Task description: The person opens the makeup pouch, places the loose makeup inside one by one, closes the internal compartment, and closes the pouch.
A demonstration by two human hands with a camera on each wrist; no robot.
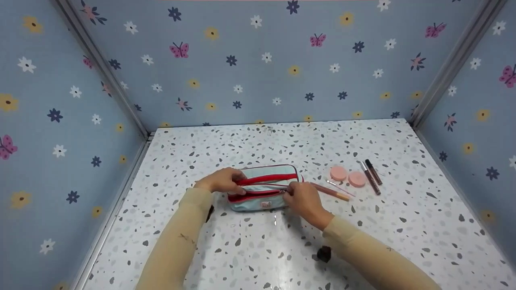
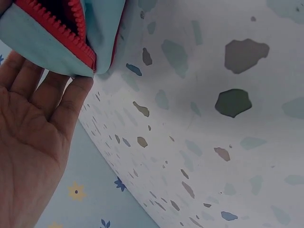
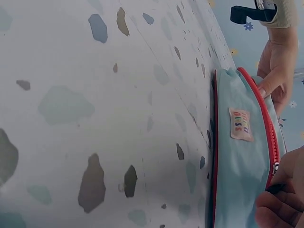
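Note:
A pale blue pencil case (image 1: pixel 258 204) with red zips lies on the speckled table, its front pocket unzipped along the left part. My left hand (image 1: pixel 221 181) holds the case's left end, the thumb at the open pocket and the fingers on the far side. In the left wrist view that hand (image 2: pixel 38 114) has its fingertips against the fabric beside the red zip teeth (image 2: pixel 64 33). At the right end, my right hand (image 1: pixel 305 201) pinches the zip pull, whose dark tab (image 3: pixel 275 189) shows between thumb and fingers in the right wrist view. The case's inside is mostly hidden.
Right of the case lie slim orange-brown sticks (image 1: pixel 332 192), a thin pink-handled applicator (image 1: pixel 340 188), two round pink containers (image 1: pixel 338 173) and two dark-capped tubes (image 1: pixel 373 177). Flower-patterned walls (image 1: pixel 250 60) enclose the table at the back and sides.

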